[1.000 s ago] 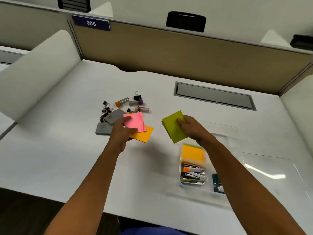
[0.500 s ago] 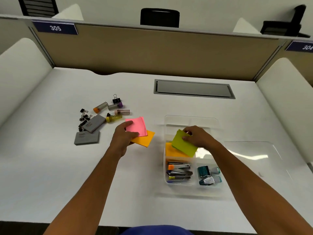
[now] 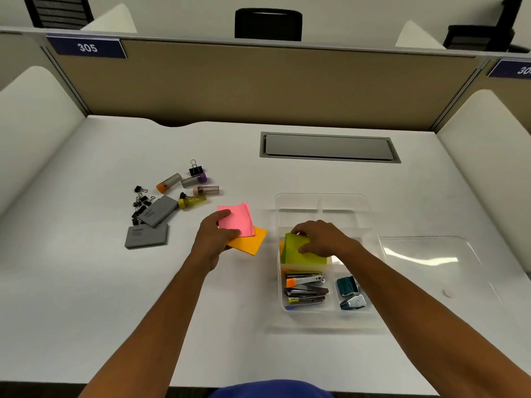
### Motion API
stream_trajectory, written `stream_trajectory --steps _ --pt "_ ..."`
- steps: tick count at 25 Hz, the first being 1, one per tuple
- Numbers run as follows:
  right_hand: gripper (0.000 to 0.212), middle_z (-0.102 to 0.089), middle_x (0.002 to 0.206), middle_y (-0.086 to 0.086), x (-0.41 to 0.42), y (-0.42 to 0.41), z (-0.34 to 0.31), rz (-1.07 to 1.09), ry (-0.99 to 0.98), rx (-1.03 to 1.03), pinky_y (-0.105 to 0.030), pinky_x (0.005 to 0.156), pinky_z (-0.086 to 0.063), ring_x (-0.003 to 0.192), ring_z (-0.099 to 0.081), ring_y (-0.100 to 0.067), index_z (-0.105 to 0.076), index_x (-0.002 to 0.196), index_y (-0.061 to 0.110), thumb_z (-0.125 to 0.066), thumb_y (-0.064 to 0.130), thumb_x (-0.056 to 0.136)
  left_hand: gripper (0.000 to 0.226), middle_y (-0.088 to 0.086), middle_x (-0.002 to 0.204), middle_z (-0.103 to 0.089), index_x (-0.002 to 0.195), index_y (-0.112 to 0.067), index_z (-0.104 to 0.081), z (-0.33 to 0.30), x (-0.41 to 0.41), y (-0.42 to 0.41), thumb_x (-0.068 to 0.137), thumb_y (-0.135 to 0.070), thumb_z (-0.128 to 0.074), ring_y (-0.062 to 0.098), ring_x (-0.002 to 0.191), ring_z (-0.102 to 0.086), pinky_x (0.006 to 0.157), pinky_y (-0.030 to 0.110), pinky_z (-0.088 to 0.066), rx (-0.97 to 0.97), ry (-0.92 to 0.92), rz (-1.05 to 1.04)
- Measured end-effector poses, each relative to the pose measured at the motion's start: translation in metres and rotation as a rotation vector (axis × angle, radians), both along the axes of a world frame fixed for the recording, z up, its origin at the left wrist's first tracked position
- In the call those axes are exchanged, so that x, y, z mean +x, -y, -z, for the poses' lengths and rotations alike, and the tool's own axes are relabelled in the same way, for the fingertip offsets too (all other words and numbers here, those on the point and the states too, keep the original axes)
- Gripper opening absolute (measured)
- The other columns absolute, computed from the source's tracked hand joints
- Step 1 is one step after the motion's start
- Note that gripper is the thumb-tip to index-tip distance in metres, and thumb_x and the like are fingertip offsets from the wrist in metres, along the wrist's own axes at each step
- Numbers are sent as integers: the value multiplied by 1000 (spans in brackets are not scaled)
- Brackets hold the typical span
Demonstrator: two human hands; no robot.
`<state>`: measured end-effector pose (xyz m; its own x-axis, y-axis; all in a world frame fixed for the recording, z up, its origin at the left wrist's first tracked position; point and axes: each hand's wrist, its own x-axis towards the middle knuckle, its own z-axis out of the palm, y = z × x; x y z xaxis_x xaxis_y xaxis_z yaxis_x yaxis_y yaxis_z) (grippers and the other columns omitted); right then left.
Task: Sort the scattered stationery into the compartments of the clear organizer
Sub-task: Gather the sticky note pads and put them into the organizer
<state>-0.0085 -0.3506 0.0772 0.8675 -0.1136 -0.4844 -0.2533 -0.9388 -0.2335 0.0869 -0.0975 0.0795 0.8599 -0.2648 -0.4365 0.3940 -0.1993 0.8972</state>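
Note:
The clear organizer (image 3: 321, 201) sits right of centre on the white desk. My right hand (image 3: 319, 238) presses a green sticky-note pad (image 3: 296, 251) into its middle-left compartment, on top of an orange pad whose edge just shows. My left hand (image 3: 214, 238) grips a pink sticky-note pad (image 3: 237, 218), which lies over an orange sticky-note pad (image 3: 250, 241) on the desk. The organizer's front-left compartment holds several staplers (image 3: 304, 290); the front-right one holds two teal staple removers (image 3: 349, 293).
To the left lie two grey erasers (image 3: 146, 235), several black binder clips (image 3: 142, 201) and several small capped tubes (image 3: 191, 188). A clear lid (image 3: 436, 271) lies right of the organizer. A grey cable hatch (image 3: 329, 146) is set into the desk behind. Partition walls enclose the desk.
My right hand has carried the green pad from above the desk down into the organizer's compartment. My left hand has stayed on the pink pad. The camera view has shifted right.

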Motion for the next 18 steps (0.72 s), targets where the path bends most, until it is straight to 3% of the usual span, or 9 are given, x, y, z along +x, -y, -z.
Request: stream_trajectory --steps 4,7,10,13,16,18 --pt "59 -59 137 1 -8 -2 8 68 80 108 -40 102 -43 124 -54 -21 -51 139 25 -74 24 84 63 10 138 -45 134 -19 -52 -4 0 6 79 7 -69 33 118 -51 77 41 -55 9 17 29" --pt "38 -67 121 0 -12 -4 12 252 293 272 -36 94 -50 109 -62 -16 -62 126 21 -68 14 90 64 10 138 -45 134 -22 -52 -9 -4 13 78 6 -70 31 116 -52 77 40 -56 2 37 73" --pt "19 -73 106 6 -11 -10 3 451 460 464 -21 76 -50 85 -68 -7 -70 111 23 -63 24 94 74 9 138 -44 137 -30 -45 -14 -11 21 78 3 -72 30 116 -52 81 44 -57 -4 80 153" --pt "20 -75 94 9 -11 -17 -12 532 358 755 -26 67 -52 77 -73 -8 -71 103 26 -60 40 94 96 11 140 -42 148 -36 -22 -17 -19 33 77 1 -75 32 120 -51 91 52 -54 -9 89 207" --pt "37 -75 91 6 -15 -21 -17 482 204 801 -24 60 -54 79 -73 -12 -72 103 26 -58 57 90 106 12 146 -38 151 -35 -11 -20 -26 43 76 -1 -78 32 122 -49 94 53 -52 13 106 272" --pt "37 -74 95 4 -15 -21 -16 548 255 802 -25 60 -54 81 -72 -14 -69 109 26 -62 56 89 111 10 148 -37 152 -36 -9 -23 -29 48 73 -1 -80 30 122 -49 94 52 -52 44 121 366"
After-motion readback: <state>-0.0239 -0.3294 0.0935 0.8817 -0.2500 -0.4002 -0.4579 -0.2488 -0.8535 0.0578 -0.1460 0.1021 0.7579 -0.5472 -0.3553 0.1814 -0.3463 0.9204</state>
